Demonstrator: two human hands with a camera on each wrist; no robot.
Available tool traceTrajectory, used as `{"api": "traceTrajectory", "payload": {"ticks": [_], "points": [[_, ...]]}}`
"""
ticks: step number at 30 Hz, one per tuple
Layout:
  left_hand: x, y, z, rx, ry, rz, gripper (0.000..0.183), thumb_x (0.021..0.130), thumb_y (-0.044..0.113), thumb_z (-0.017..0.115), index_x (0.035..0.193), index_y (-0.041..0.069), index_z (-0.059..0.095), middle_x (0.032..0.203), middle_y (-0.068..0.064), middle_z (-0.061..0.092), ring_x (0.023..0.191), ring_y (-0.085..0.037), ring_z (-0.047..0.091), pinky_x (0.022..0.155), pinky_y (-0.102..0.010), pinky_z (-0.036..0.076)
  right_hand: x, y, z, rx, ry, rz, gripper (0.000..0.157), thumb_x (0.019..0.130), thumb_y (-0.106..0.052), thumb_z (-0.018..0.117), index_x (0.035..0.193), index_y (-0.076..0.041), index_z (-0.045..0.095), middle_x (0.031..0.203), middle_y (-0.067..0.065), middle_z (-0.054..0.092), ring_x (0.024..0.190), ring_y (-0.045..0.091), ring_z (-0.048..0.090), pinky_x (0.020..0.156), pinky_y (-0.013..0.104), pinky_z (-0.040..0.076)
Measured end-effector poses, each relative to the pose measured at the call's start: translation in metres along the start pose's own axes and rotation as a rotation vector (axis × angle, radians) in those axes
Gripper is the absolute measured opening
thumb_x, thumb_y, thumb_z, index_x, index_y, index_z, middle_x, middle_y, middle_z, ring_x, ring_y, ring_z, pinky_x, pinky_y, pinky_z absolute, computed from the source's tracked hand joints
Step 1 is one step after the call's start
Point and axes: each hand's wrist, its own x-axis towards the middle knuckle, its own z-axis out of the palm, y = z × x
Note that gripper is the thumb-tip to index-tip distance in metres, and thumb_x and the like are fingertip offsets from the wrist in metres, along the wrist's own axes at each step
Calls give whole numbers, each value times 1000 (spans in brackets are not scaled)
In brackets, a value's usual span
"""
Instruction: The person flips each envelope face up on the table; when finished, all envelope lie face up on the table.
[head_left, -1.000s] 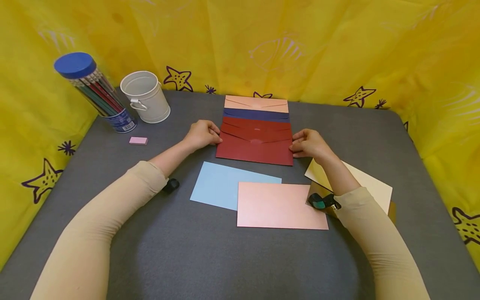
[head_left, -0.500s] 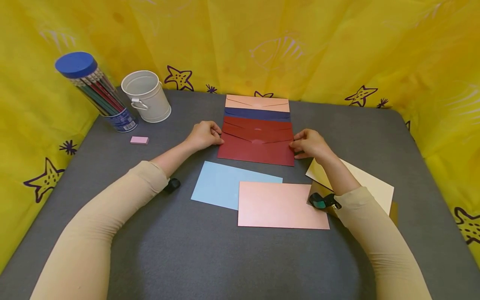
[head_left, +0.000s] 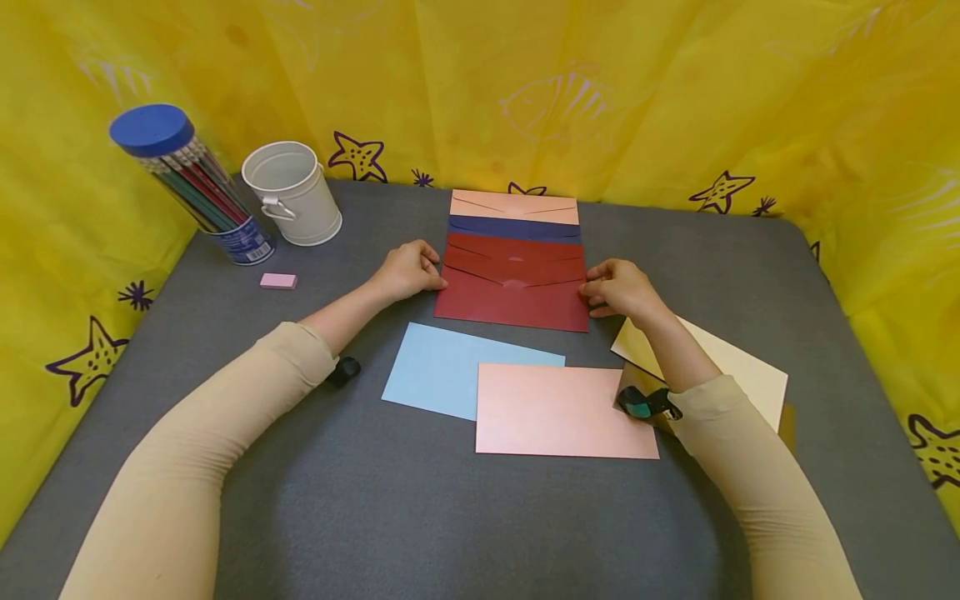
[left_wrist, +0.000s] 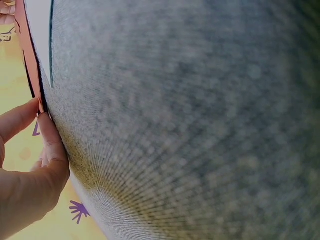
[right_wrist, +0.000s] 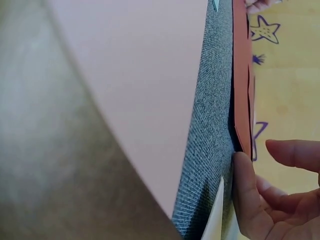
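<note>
A dark red envelope lies in front of a stepped row of envelopes in the head view. Behind it show a brighter red one, a navy blue one and a peach one. My left hand has its thumb and index finger at the dark red envelope's left edge. Seen from the left wrist, those two fingertips meet at its end and pinch it. On the right edge, my right hand touches the envelope with one finger, while another finger stands a little apart from it.
A light blue sheet lies partly under a pink sheet in front. Cream and gold papers lie below the right forearm. Back left stand a white bucket and a pencil canister, near a pink eraser.
Almost nothing moves. The whole scene shifts very slightly to the right after the first frame, and both hands stay at the dark red envelope's sides.
</note>
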Motion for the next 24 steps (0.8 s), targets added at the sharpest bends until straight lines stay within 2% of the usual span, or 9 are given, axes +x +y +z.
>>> {"api": "traceTrajectory", "payload": {"ticks": [6,9,15,17,20,24], "points": [[2,3,1,14,-1,-12,49,85,21,76,121,-2,52,94,-10,59,83,-21,54,75,-29,44,-3,-2,-2,11,-9,-12,53,97,-20,60,138,7,39,123,18,53,94,22,62,81,33,61],[3,7,3,17,24,-13,49,85,19,76,122,-3,52,98,-11,53,89,-24,51,78,-32,44,-5,-3,-5,21,-8,-28,55,96,-20,61,139,7,39,125,20,52,95,23,62,82,33,61],[5,28,14,0,117,30,43,85,14,73,120,-4,55,112,-19,54,104,-29,51,89,-39,46,-11,-2,-16,12,10,-62,51,99,-20,57,139,6,41,129,22,52,94,21,63,80,29,61],[5,37,20,-19,129,43,42,85,13,73,120,-4,56,117,-20,53,108,-30,51,93,-40,46,-14,0,-20,1,14,-77,49,99,-20,57,139,6,43,130,22,52,93,18,64,81,29,61],[4,51,28,-49,109,66,40,86,12,73,120,-2,56,119,-19,54,110,-30,52,95,-40,47,-18,4,-28,-19,17,-98,49,99,-21,58,137,7,44,129,22,54,89,13,64,82,29,60],[2,71,41,-89,46,97,39,86,13,73,120,0,57,119,-17,58,107,-27,55,95,-37,49,-25,14,-40,-58,24,-102,49,98,-23,59,136,7,45,123,17,58,86,6,63,82,27,60]]}}
